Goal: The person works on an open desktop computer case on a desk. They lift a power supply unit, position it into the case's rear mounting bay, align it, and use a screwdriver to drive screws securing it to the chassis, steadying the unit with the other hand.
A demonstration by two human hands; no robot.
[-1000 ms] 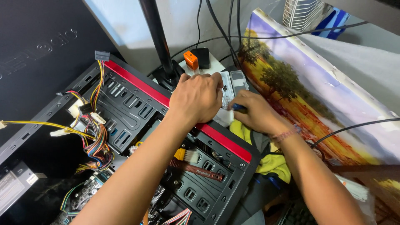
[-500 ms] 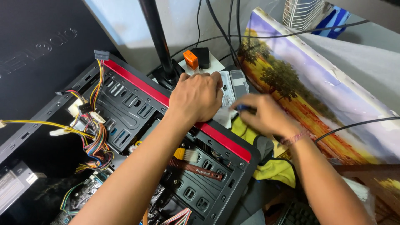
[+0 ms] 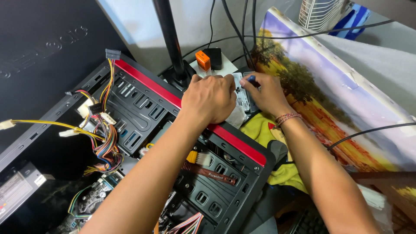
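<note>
Both bare forearms are stretched forward from the bottom edge of the view, converging over the far end of the open computer case (image 3: 164,130). The left hand (image 3: 210,99) is held palm down just past the case's red edge, knuckles raised and fingers curled under. The right hand (image 3: 264,93) is set just beside it, to the right of the case, fingers pinched around a small dark-blue handle. A braided band is worn on the right wrist.

Bare forearms, braided wristband (image 3: 287,118) on right wrist
</note>
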